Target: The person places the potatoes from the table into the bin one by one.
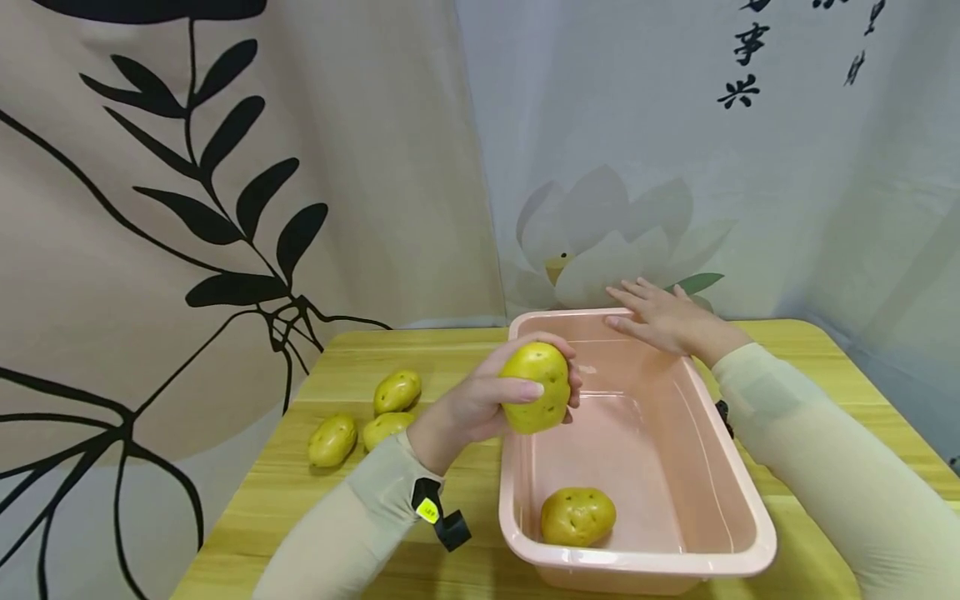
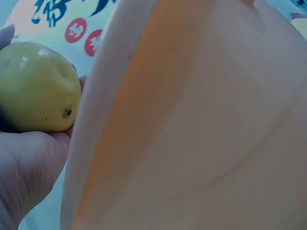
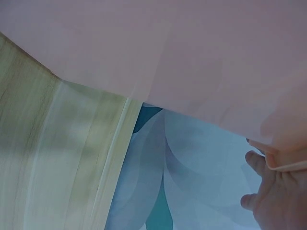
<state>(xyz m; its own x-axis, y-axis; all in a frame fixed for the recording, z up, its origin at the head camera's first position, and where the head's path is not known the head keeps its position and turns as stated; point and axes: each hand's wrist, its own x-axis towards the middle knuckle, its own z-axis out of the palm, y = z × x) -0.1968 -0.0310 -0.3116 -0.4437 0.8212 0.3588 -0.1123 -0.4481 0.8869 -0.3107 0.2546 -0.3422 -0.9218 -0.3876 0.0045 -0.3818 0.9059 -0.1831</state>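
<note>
My left hand [image 1: 487, 396] grips a yellow potato [image 1: 542, 387], thumb across its near side, over the left rim of a pink plastic basin [image 1: 637, 467]. In the left wrist view the same potato [image 2: 38, 86] sits in the fingers beside the basin's wall [image 2: 192, 96]. My right hand [image 1: 663, 317] lies on the basin's far right rim with its fingers extended; the right wrist view shows this hand [image 3: 278, 191] at the rim's corner. Inside the basin, near its front, lies another potato [image 1: 577, 517].
Left of the basin, a loose group of potatoes rests on the wooden table [image 1: 450, 517]: one at the back [image 1: 397, 391], one at the left [image 1: 332, 440] and one partly behind my left wrist [image 1: 386, 427]. A printed curtain [image 1: 390, 167] hangs behind the table.
</note>
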